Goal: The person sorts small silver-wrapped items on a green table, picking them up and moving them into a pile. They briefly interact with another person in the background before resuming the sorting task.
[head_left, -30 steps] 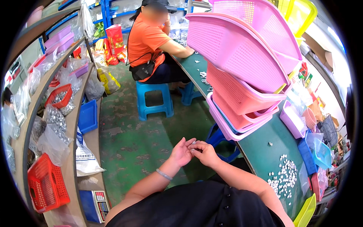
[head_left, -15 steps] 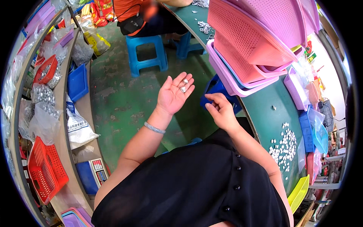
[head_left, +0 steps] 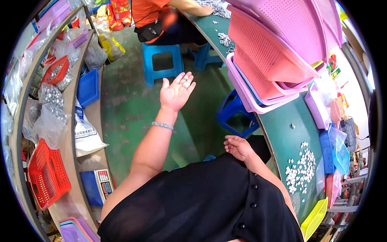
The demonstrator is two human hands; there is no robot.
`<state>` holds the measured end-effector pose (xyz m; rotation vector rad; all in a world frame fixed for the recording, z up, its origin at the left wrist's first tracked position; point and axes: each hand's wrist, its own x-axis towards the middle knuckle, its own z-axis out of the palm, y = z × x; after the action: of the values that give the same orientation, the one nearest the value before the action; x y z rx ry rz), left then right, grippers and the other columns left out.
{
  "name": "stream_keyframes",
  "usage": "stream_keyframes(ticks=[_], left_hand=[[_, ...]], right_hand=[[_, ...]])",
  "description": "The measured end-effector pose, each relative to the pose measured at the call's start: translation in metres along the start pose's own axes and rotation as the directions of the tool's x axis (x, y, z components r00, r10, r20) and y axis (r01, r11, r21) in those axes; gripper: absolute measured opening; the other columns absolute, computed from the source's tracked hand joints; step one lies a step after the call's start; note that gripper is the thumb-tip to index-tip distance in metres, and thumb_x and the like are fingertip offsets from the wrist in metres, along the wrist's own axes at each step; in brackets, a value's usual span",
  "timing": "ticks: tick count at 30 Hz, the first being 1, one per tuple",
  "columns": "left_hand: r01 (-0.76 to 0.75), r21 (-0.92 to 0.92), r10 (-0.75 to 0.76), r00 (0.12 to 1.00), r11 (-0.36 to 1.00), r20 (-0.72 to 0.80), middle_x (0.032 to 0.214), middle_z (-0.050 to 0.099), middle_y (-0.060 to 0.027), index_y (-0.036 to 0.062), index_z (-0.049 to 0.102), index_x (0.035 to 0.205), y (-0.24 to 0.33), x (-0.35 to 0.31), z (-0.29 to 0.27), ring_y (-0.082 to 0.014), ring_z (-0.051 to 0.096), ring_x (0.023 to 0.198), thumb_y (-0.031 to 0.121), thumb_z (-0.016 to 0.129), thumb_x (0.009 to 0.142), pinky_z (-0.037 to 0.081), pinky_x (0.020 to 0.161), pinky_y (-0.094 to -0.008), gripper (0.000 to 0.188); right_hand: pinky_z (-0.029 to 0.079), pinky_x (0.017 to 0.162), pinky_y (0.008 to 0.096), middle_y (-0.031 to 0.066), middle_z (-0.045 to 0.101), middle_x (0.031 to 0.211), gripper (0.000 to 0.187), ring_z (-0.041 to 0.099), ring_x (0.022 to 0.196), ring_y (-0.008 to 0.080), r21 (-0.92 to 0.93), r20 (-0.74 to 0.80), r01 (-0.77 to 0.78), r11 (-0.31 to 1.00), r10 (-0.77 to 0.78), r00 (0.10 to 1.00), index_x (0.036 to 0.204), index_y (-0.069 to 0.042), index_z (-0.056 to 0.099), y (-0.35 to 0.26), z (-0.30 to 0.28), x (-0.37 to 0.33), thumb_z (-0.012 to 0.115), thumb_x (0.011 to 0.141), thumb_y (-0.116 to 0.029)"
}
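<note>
The left grip (head_left: 174, 97) is spread flat, palm up, two small silvery pieces (head_left: 186, 85) resting on its fingers. They lie at eleven o'clock from the half-open right grip (head_left: 239, 148), which shows nothing held

A sm. silvery-white pc (head_left: 186, 78) is lying loose on the fingers of the person's upturned L hand (head_left: 174, 95), out toward the tips. A 2nd pc (head_left: 185, 85), same pale, shiny sort approx., is resting just beside it, a bit closer to the palm. Both are sitting near each other, well up past the open palm, w/ the flat, slightly spread fingers supporting 'em from underneath. They're catching the light & standing out pale vs. the skin. I'm not making out exact shape from here: too tiny, edges blurring, so can't tell which way up either's lying, or if they're touching.
</note>
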<state>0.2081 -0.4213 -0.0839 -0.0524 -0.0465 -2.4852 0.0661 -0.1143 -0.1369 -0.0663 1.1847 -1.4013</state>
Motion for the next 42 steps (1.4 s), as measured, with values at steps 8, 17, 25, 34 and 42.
stream_keyframes(ticks=[8,17,25,34,42], left_hand=[[-0.055,-0.051,0.054,0.998,0.997,-0.032,0.155,0.009,-0.0179,-0.0015,0.004,0.147,0.001,0.001,-0.004,-0.0303,0.006,0.145,0.068,0.013,0.091,0.007,0.117,-0.0464,0.089],[-0.087,-0.102,0.082,0.995,0.991,-0.052,0.154,0.011,-0.0207,-0.0087,0.006,0.144,0.008,0.003,-0.01,-0.0324,0.01,0.144,0.071,0.012,0.089,0.008,0.117,-0.0453,0.097],[-0.089,-0.11,0.089,0.996,0.99,-0.001,0.153,0.018,-0.0208,-0.0076,0.012,0.144,0.017,0.015,-0.029,-0.0336,0.017,0.142,0.071,0.012,0.088,0.013,0.116,-0.0461,0.096],[-0.057,-0.153,0.052,0.998,0.987,-0.037,0.153,0.018,-0.0195,-0.0051,0.016,0.144,0.021,0.038,-0.023,-0.0332,0.015,0.143,0.076,0.015,0.085,0.012,0.116,-0.0484,0.1],[0.01,-0.166,-0.003,0.999,0.986,0.042,0.151,0.016,-0.0246,-0.0043,0.017,0.144,0.039,0.055,-0.038,-0.0362,0.014,0.142,0.068,0.02,0.086,0.008,0.115,-0.0531,0.093]], right_hand=[[0.051,0.073,0.0348,0.0125,0.061,0.091,0.018,0.059,0.079,0.0219,0.042,0.078,-0.019,0.999,0.016,0.997,0.109,-0.002,0.056,0.0,-0.006,0.003,0.055,0.092,-0.006],[0.05,0.075,0.035,0.0122,0.062,0.092,0.016,0.059,0.08,0.022,0.051,0.088,-0.015,0.999,0.01,0.996,0.107,-0.003,0.058,0.001,-0.009,0.001,0.056,0.091,-0.007],[0.05,0.074,0.0341,0.0117,0.062,0.091,0.016,0.059,0.08,0.0213,0.048,0.099,-0.003,0.999,-0.002,0.995,0.106,-0.003,0.059,0.002,-0.008,0.002,0.056,0.091,-0.007],[0.05,0.074,0.0342,0.012,0.062,0.092,0.018,0.059,0.079,0.0214,0.06,0.098,0.007,0.998,-0.013,0.995,0.108,-0.002,0.058,0.005,-0.01,-0.001,0.057,0.091,-0.008],[0.049,0.064,0.0323,0.01,0.06,0.084,0.015,0.059,0.071,0.019,0.05,0.076,0.092,0.994,-0.096,0.993,0.099,0.0,0.059,0.017,-0.006,0.017,0.062,0.089,-0.011]])
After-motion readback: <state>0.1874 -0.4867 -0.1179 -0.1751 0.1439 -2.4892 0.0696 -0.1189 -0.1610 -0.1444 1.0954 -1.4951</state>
